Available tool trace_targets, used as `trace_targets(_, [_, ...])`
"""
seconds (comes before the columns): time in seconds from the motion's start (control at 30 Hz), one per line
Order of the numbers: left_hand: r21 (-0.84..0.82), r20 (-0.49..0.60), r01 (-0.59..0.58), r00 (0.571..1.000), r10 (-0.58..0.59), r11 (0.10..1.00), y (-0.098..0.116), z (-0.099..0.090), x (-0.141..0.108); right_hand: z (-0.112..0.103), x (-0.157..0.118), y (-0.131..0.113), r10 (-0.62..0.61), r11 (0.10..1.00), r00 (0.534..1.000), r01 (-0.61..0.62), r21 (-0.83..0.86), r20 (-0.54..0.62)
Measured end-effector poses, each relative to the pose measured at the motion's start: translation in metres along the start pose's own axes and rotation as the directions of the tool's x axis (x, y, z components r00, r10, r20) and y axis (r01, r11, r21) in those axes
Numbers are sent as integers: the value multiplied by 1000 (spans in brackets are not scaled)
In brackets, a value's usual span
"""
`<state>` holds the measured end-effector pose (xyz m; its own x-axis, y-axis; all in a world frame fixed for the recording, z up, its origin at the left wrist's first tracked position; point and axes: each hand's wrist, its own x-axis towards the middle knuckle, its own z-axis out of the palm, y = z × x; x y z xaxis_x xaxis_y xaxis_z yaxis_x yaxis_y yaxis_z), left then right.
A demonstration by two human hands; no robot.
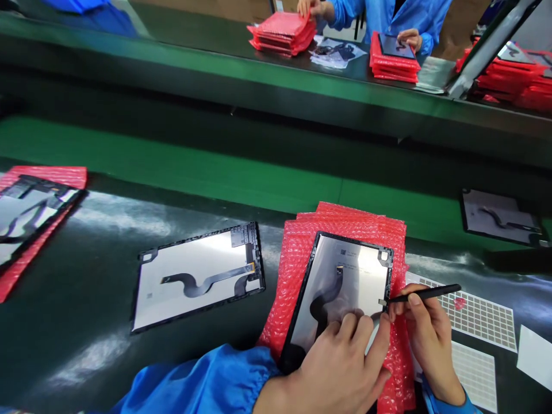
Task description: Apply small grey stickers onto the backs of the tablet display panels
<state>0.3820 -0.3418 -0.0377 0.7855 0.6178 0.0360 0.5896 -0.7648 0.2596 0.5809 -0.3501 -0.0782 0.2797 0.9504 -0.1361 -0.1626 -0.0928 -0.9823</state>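
Observation:
A tablet screen panel [357,287], silver-backed with a black frame and a dark flex cable, lies on a stack of red bubble-wrap bags [297,259]. My left hand [336,362] rests on its lower part, fingers stretched over the surface and the index finger near the right edge. Black tweezers [431,292] are pinched in my right hand [431,339]. Their tip points left at the panel's right edge, with a small pale square piece [382,302] at it. Left of the stack, another screen panel [172,305] lies on the dark table with its cable showing.
Sticker sheets with grids [487,316] and a white paper [535,356] lie at right. A panel on red wrap [26,213] sits far left. Another panel [500,215] lies on the green strip [241,167]. Across the bench, a person in blue [388,17] handles red stacks [282,34].

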Motion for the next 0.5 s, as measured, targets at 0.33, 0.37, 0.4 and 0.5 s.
trace_targets(0.33, [-43, 87, -5, 996, 9, 999, -3, -2, 1, 4, 2, -5, -14, 1000, 1000, 14, 13, 2])
trace_targets(0.37, [-46, 99, -4, 995, 8, 999, -3, -3, 1, 4, 2, -5, -13, 1000, 1000, 13, 9, 0])
trace_targets(0.4, [-47, 112, -2, 994, 8, 999, -3, -4, 2, 3, 1, -4, -11, 1000, 1000, 11, 2, -3])
trace_targets(0.5, [-48, 147, -5, 989, 12, 999, -3, -8, 6, 1, 0, -3, 3, 1000, 1000, -4, -17, -18])
